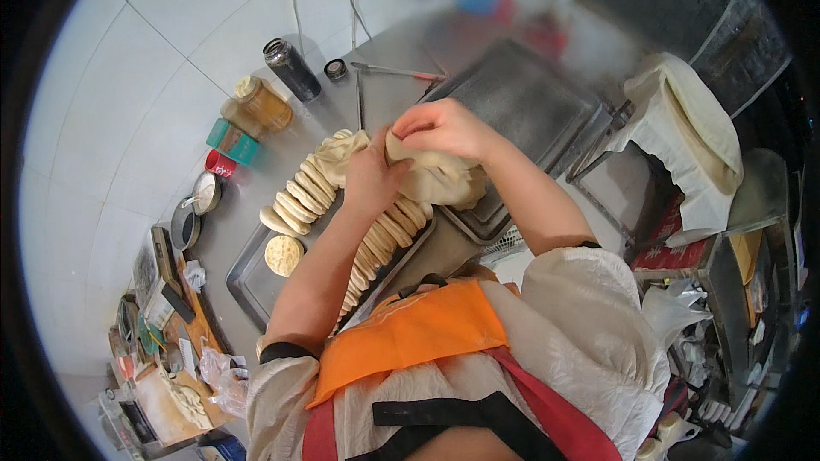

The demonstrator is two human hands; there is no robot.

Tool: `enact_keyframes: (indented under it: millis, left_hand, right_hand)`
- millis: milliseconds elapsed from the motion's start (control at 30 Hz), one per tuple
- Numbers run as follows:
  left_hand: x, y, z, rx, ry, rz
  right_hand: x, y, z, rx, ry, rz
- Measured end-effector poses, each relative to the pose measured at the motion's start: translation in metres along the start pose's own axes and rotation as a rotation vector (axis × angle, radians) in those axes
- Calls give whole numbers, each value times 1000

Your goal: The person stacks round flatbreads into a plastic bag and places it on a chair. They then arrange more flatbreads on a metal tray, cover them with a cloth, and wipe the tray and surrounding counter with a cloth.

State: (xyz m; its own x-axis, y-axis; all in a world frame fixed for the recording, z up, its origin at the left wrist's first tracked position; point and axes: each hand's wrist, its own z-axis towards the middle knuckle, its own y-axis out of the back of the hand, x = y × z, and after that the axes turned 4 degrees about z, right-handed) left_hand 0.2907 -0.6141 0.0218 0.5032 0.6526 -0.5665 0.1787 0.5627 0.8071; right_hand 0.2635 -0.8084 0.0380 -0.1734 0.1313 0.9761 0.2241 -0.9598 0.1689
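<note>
Both my hands are over a metal baking tray (253, 298) on the worktop. My left hand (375, 179) holds a crumpled, soft cream mass (442, 182); whether it is cloth or dough I cannot tell. The fingers of my right hand (442, 128) are bent at the same material's upper edge, beside my left thumb. Pale flat round breads stand on edge in one row (301, 198) left of my left hand. Another row (378, 250) runs under my left forearm, which hides part of it. One round bread (284, 255) lies flat at the tray's left side.
A dark baking tray (519, 102) is at the upper right. Along the wall stand a black flask (291, 70), an amber jar (266, 105), a teal box (232, 141), a red cup (220, 164) and small bowls (205, 192). A cream cloth (685, 141) drapes over a stand at right.
</note>
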Motion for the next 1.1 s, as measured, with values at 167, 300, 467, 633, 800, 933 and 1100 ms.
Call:
enact_keyframes:
  millis: [167, 300, 467, 633, 800, 933, 1100]
  left_hand:
    - [35, -14, 2, -47, 86, -219]
    - [33, -13, 9, 18, 168, -304]
    - [28, -19, 9, -31, 133, -271]
    - [31, -4, 8, -203, 251, -413]
    - [52, 6, -2, -238, 308, -540]
    - [46, 9, -18, -167, 373, -526]
    - [37, 18, -34, -284, -53, 31]
  right_hand:
    - [-131, 31, -73, -184, -235, 58]
    - [-177, 28, -77, -381, -379, 76]
    - [-173, 16, -43, -618, -704, -564]
    - [-224, 39, -34, -748, -649, 731]
    - [-172, 23, -11, -556, -608, 729]
    - [-193, 11, 3, -694, -427, 270]
    - [-115, -5, 13, -505, 2, 200]
